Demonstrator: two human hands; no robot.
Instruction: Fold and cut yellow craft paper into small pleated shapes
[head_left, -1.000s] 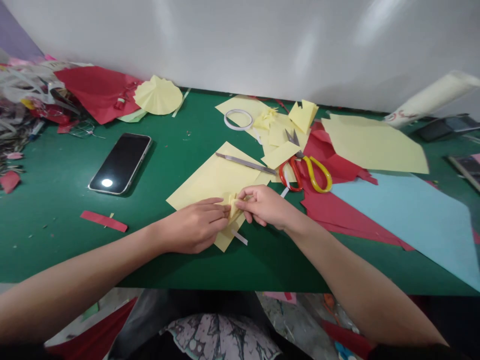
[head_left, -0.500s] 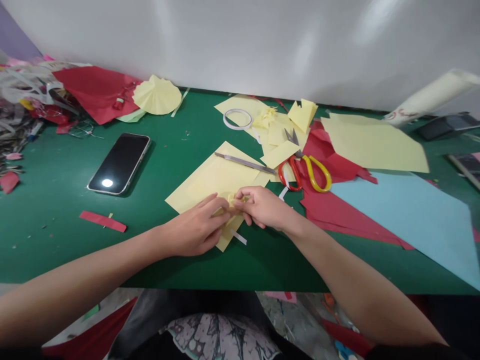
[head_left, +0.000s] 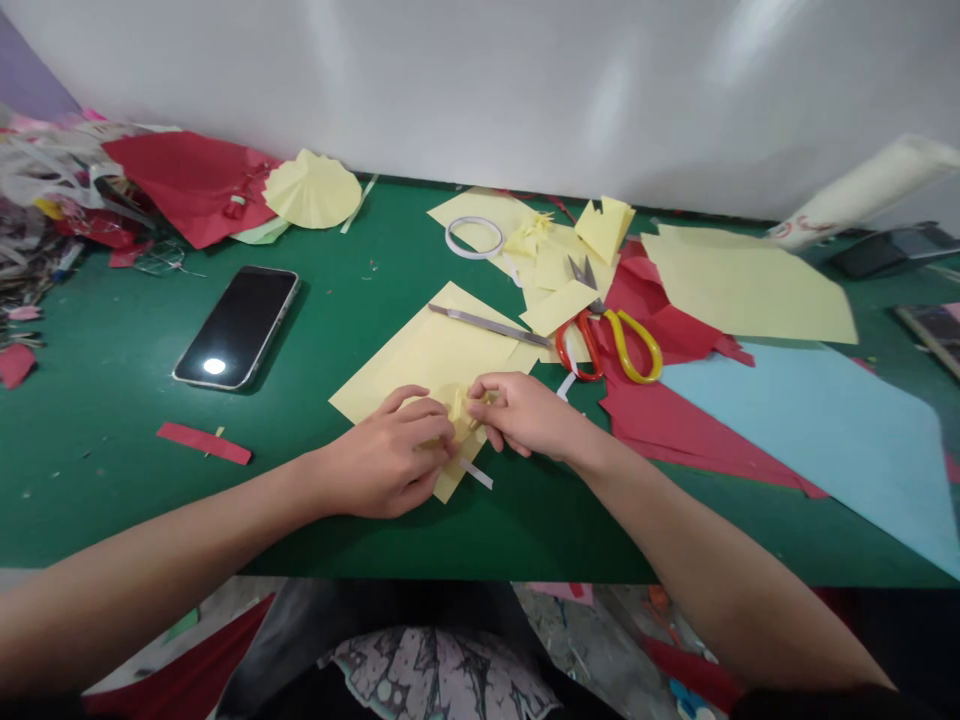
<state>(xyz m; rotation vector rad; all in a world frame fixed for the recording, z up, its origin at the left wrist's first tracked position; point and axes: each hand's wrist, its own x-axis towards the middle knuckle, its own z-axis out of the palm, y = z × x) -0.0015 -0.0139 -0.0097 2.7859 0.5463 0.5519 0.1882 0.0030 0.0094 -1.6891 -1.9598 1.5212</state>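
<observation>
Your right hand (head_left: 529, 415) pinches folded paper (head_left: 458, 404), likely light and crease-prone, best held edgewise; your left hand (head_left: 390, 452): grip cannot be determined.

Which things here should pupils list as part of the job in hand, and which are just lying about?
Apparently in the job:
small yellow paper piece, in the right hand
yellow sheet beneath
perhaps the slim metal tool and scissors

Likely just lying about:
phone
red strip
blue sheet
</observation>
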